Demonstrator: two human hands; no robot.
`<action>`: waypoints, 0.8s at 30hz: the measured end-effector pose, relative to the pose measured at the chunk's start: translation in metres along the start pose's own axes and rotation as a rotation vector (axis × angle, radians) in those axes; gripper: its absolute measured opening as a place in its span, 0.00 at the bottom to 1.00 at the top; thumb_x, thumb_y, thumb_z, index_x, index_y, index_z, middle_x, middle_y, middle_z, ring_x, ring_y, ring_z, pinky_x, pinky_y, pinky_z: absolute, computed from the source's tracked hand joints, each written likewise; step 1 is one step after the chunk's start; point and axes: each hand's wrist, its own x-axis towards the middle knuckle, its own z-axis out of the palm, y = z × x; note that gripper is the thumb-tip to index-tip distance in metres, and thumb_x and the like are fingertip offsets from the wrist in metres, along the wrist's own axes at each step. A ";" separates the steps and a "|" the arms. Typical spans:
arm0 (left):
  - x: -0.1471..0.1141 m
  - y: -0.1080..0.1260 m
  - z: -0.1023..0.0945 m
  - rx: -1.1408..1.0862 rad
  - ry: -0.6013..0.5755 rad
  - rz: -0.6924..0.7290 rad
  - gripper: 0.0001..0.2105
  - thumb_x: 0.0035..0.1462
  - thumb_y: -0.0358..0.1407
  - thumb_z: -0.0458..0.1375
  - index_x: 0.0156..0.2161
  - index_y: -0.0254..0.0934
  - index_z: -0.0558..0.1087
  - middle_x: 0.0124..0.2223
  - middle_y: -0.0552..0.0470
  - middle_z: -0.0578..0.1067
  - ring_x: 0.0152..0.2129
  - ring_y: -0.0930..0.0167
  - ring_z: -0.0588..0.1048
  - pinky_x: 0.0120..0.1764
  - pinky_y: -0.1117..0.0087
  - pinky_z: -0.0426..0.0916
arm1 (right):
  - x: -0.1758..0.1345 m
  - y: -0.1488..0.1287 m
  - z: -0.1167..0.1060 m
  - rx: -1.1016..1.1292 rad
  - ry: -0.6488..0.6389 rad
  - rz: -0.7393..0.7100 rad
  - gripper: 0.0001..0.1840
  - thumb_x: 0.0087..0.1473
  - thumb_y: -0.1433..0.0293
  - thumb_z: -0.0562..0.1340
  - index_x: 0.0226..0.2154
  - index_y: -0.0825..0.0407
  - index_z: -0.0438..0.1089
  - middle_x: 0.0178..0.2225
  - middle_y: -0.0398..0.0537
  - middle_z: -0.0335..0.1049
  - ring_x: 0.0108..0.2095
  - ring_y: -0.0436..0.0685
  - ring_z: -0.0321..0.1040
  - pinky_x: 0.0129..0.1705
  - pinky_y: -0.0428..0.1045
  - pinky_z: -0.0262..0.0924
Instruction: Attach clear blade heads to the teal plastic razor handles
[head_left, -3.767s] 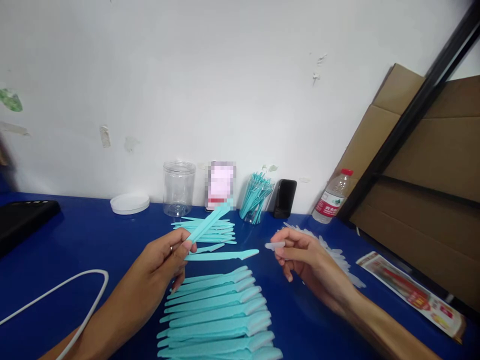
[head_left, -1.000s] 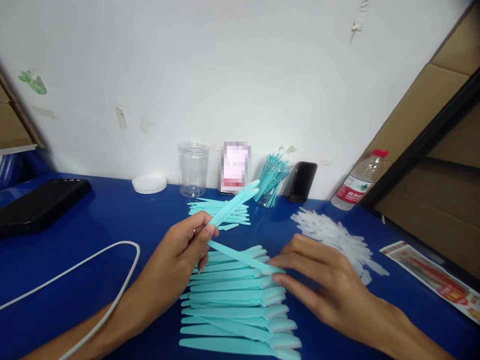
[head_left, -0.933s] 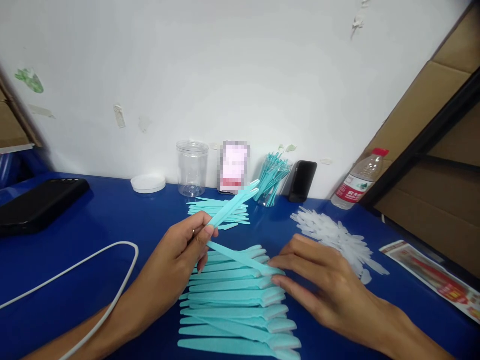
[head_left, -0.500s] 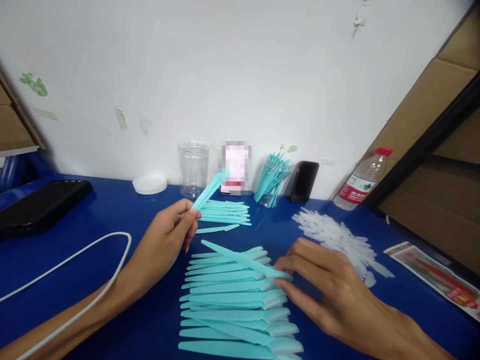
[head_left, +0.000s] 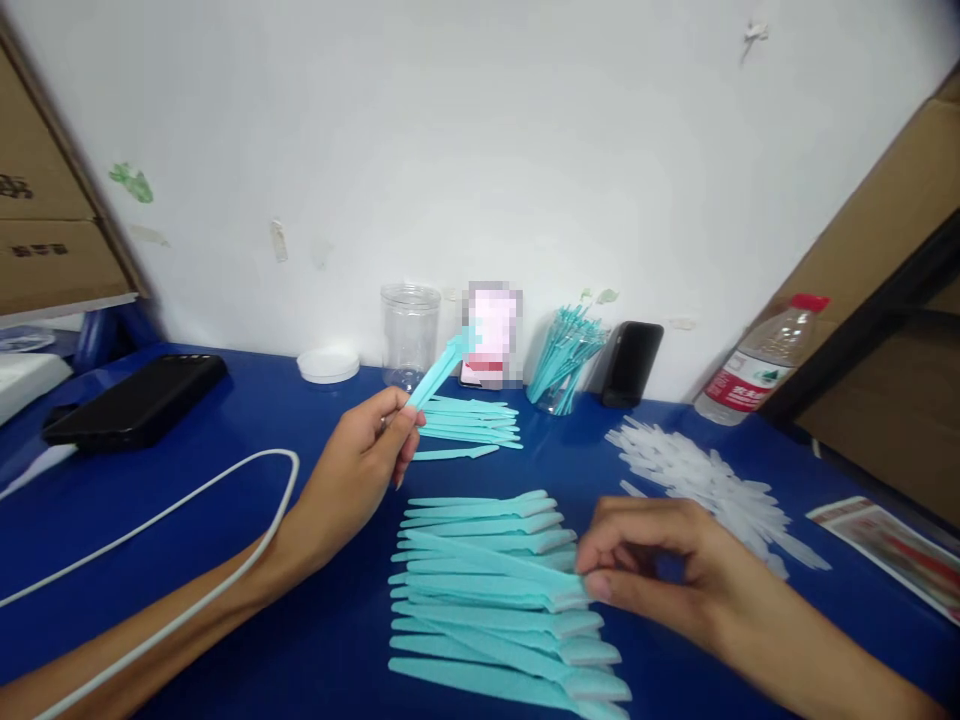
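Sticks: slim, flat and turquoise, each tapering to a thin end on the left and widening on the right into a paler, frosted-looking tip.
Row on the desk: a row of turquoise sticks runs towards the near edge of the blue desk, lying side by side, some overlapping or slightly crossed.
Right hand: the right hand has thumb and fingers pinched narrowly on the tip of a slanting stick, which lies across the row.
Left hand: the left hand grips the raised sticks between thumb and fingers, tips up and to the right; how many cannot be told.
Behind it: a turquoise bundle lies towards the far edge, with a single stick just in front.
Right side of the desk: a heap of translucent pieces spreads beyond the right hand.
Far edge: a see-through jar and a jar of thin turquoise sticks stand near the wall.
Changed: 3.8 s ago the right hand held a translucent piece; now it has the slanting stick. Half a second ago that stick lay higher across the row; it now sits closer to the near edge. The left hand stays up with its sticks.
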 end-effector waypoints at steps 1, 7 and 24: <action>0.000 0.000 0.000 -0.002 0.003 0.001 0.12 0.66 0.42 0.50 0.32 0.39 0.64 0.22 0.62 0.63 0.18 0.76 0.62 0.21 0.75 0.61 | 0.000 0.001 0.000 0.043 -0.037 0.020 0.11 0.59 0.61 0.65 0.28 0.47 0.76 0.26 0.44 0.71 0.26 0.53 0.65 0.25 0.47 0.56; -0.002 -0.001 0.001 0.007 -0.003 0.000 0.11 0.65 0.41 0.50 0.32 0.39 0.65 0.21 0.62 0.63 0.16 0.77 0.62 0.19 0.75 0.60 | -0.002 -0.002 0.005 0.094 -0.158 0.199 0.11 0.59 0.61 0.65 0.28 0.48 0.76 0.27 0.42 0.70 0.29 0.52 0.64 0.30 0.47 0.55; -0.002 0.002 0.000 0.055 -0.024 -0.010 0.13 0.65 0.44 0.50 0.31 0.39 0.65 0.22 0.62 0.63 0.18 0.76 0.63 0.21 0.74 0.60 | -0.002 -0.001 0.008 -0.040 -0.119 0.206 0.08 0.57 0.64 0.67 0.29 0.48 0.74 0.27 0.38 0.70 0.28 0.49 0.61 0.29 0.45 0.53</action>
